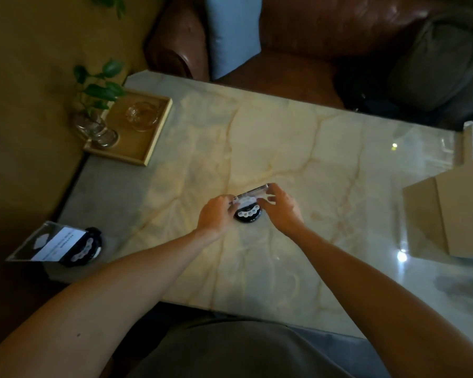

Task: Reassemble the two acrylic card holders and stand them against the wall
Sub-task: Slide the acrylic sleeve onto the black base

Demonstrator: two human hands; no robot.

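Both arms reach forward over the marble table (257,148); the left hand (216,214) and right hand (283,210) pinch opposite ends of a clear plate (253,192) standing in a black round base (247,215) at mid-table. A second card holder (58,245) sits at the table's left edge. The wooden tray (150,143) holds a glass dish (142,115) and a plant vase (93,129).

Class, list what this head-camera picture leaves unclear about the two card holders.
- Slot of the black base: hidden by the acrylic panel and both hands, left hand, right hand.
- Print on the finished holder's card: too small and blurred.
- Whether the panel is seated: cannot tell.
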